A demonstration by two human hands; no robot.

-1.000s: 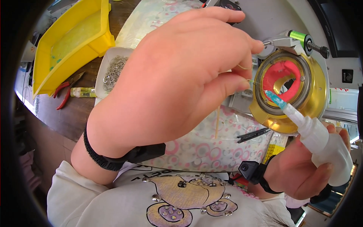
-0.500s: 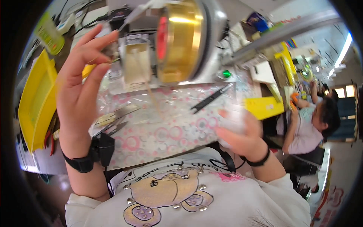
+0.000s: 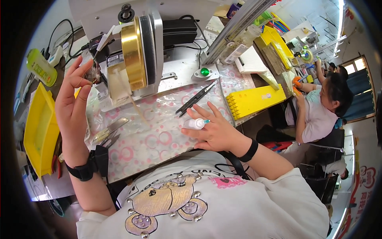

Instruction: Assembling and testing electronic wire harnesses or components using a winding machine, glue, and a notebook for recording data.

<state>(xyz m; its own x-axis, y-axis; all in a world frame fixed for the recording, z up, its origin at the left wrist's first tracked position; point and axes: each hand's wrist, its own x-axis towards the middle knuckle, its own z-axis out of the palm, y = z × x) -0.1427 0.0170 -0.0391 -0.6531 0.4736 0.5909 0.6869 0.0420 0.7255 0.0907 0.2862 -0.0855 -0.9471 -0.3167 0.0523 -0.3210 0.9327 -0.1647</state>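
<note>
My left hand (image 3: 73, 105) is raised at the left, thumb and index finger pinched together and the other fingers loosely up. Whatever is in the pinch is too small to make out. Over the near part of the worktable, my right hand (image 3: 221, 129) holds a small white dropper bottle (image 3: 194, 124) with a teal tip between its fingers, the other fingers spread. Just beyond that bottle lie black tweezers (image 3: 195, 98). A machine with a gold-coloured wheel (image 3: 134, 57) stands beyond the hands, a beige block (image 3: 118, 85) at its left side.
Metal tools (image 3: 111, 130) lie on the pink-patterned table cover (image 3: 155, 149). A yellow tray (image 3: 41, 127) and a green bottle (image 3: 41, 67) stand at the left. To the right are a yellow toothed plate (image 3: 254, 101), a green-lit button (image 3: 205, 72) and a seated person (image 3: 318, 103).
My right hand has moved left with the bottle, towards the tweezers. My left hand stays raised and pinched, now slightly farther from the machine in the picture. The view has shifted.
</note>
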